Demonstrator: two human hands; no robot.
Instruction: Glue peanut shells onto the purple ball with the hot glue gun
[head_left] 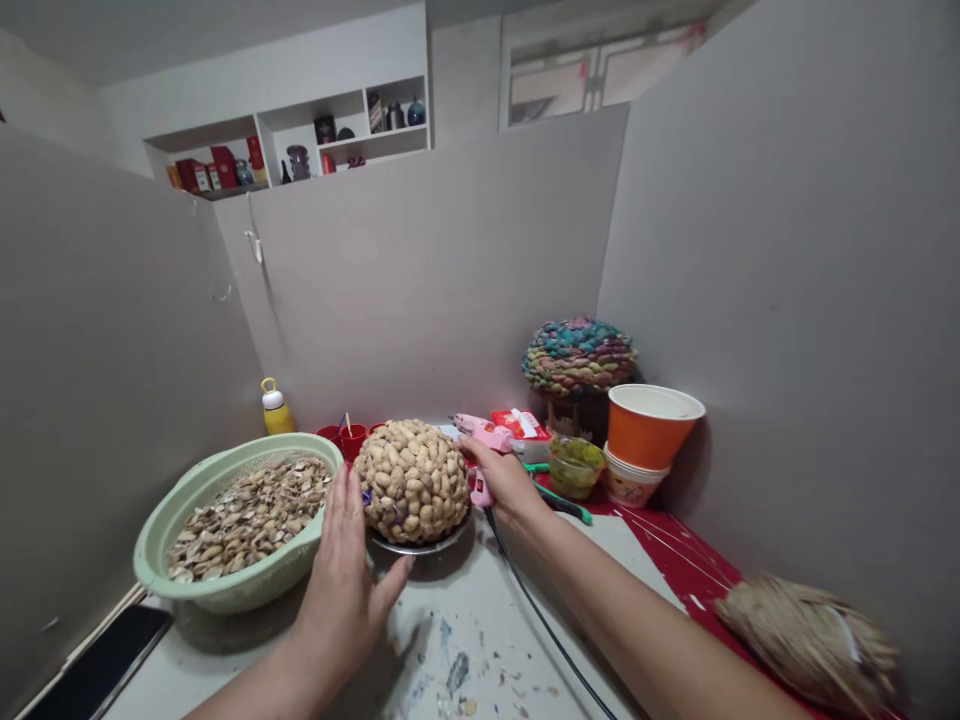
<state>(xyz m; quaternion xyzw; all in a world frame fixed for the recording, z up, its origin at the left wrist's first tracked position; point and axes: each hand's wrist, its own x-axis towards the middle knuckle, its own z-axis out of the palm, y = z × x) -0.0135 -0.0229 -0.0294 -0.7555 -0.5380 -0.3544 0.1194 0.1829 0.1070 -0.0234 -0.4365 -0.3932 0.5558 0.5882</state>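
A rounded dome covered in peanut shells [416, 480] sits on a shiny metal dish [435, 547] in the middle of the table. My left hand [349, 570] is open at its near left side, fingers stretched upward and thumb spread; whether it touches the dome I cannot tell. Just right of the dome, my right hand [504, 475] is wrapped round the handle of a pink hot glue gun [486, 433], whose nozzle points left. A black cord [536, 610] trails from the handle toward me. Beside my left hand stands a green colander [150, 560] filled with split shells [251, 520].
Red cups [352, 440] and a yellow bottle [277, 408] stand at the back. On the right are green-handled pliers [574, 508], a glass bowl [576, 468], stacked paper tubs [651, 430], a colourful woven dome [577, 357] and a twine bundle [814, 640]. A phone [101, 660] lies left.
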